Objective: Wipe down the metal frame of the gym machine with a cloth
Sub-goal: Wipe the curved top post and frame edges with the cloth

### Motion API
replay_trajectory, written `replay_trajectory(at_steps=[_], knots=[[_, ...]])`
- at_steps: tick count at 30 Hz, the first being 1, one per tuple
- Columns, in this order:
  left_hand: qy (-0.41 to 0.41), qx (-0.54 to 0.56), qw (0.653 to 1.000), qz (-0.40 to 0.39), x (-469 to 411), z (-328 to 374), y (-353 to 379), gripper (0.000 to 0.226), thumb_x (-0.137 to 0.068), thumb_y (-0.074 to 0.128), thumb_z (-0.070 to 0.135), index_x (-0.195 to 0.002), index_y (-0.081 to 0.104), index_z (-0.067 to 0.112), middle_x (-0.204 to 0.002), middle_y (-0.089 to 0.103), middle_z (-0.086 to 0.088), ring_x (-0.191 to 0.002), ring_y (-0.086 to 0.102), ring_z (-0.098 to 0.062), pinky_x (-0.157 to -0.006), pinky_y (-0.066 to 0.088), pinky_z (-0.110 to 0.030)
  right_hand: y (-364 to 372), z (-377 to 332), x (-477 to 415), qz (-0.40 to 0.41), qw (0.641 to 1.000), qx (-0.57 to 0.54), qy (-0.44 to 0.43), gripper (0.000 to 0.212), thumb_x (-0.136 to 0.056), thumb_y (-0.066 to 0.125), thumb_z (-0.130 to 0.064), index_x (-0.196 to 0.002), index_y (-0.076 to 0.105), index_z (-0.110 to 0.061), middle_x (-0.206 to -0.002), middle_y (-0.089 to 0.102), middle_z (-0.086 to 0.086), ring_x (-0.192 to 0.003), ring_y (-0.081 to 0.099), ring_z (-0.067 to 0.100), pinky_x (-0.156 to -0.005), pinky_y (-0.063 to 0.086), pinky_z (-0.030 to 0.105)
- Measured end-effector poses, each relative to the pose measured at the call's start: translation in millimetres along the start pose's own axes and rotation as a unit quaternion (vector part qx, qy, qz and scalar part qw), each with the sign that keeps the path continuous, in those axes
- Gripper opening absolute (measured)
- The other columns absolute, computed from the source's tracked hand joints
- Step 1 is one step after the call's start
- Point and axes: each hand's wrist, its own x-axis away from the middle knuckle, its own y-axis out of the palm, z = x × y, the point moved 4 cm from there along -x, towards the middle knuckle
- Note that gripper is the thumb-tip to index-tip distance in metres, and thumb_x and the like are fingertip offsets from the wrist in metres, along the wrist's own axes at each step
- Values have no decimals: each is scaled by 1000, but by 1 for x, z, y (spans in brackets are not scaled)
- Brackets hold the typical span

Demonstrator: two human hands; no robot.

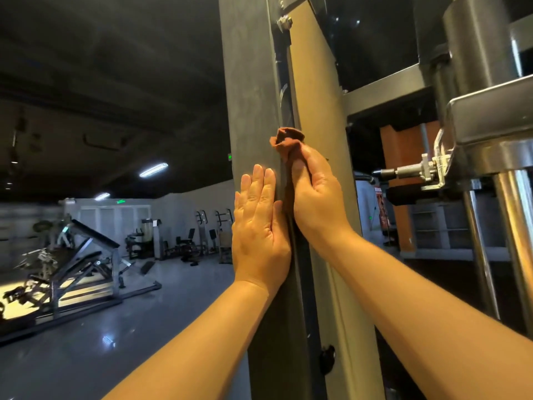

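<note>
At the picture's middle the left grip lies flat with straight fingers on the grey metal upright of the machine's frame. Just beside it at 2 o'clock, the right grip curls round a bunched brown cloth, which is held against the seam between the upright and a tan panel. At 3 o'clock stand a steel pin and chrome rods, at 8 o'clock an angled machine on the glossy floor, and at 9 o'clock a strip light.
</note>
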Motion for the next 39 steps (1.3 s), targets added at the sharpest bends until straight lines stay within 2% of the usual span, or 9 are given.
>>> replay_trajectory(at_steps=[5,11,13,16,18,20,28,34,39], knots=[[5,-15,1000,5,-3,0,-3,50,-111,32,37,-160,25,33,-170,17,15,-159,5,-5,-130,12,-49,-4,21,58,-15,1000,7,-20,39,-110,41,-11,-147,51,-15,-149,52,-1,-142,46,10,-117,40,36],[-37,-75,996,2,-7,11,-7,58,-106,23,46,-163,27,36,-168,23,12,-157,15,-13,-128,16,-48,1,-4,-9,-46,999,16,-9,36,-111,36,-17,-141,55,-21,-138,60,-7,-128,56,5,-113,46,33],[-42,-69,997,20,-11,13,-8,56,-106,27,44,-160,36,33,-163,30,10,-153,22,-14,-127,18,-38,2,-7,-20,-51,999,9,-7,36,-112,35,-19,-142,54,-24,-137,60,-9,-127,56,3,-111,45,26],[-50,-23,998,21,-12,8,-6,53,-108,28,44,-159,38,32,-165,29,12,-157,14,-14,-123,0,-14,-2,5,5,-56,998,-1,-24,36,-111,38,-15,-142,53,-26,-138,59,-10,-130,54,4,-111,46,27],[-19,-16,1000,10,-12,6,-3,51,-111,30,37,-161,33,28,-170,24,10,-160,8,-12,-127,-5,-20,-3,20,28,-56,998,-1,-41,39,-109,38,-19,-145,52,-24,-147,55,-6,-141,47,10,-118,41,40],[0,3,1000,8,-11,6,-2,50,-111,33,29,-161,32,24,-171,21,10,-159,7,-4,-131,3,-37,-5,25,24,-57,998,4,-39,42,-107,38,-23,-147,51,-21,-150,53,-3,-144,44,13,-119,39,46],[-10,31,999,17,-11,6,-3,50,-111,37,24,-160,36,20,-169,26,10,-157,10,2,-129,11,-37,-2,1,-11,-72,996,2,-53,35,-111,38,-10,-139,53,-24,-138,59,-10,-130,52,-3,-107,40,14],[3,29,999,13,-11,0,-1,50,-111,38,26,-160,34,23,-169,20,14,-157,9,1,-131,12,-44,-12,34,78,-59,998,4,-7,44,-107,40,-21,-149,47,-31,-154,48,-9,-149,37,11,-122,35,47],[15,3,1000,-1,-12,3,0,51,-112,33,29,-162,26,23,-172,16,8,-159,5,-6,-130,12,-48,-16,16,47,-73,997,24,18,42,-109,44,-15,-148,50,-28,-152,52,-8,-143,43,5,-120,39,41]])
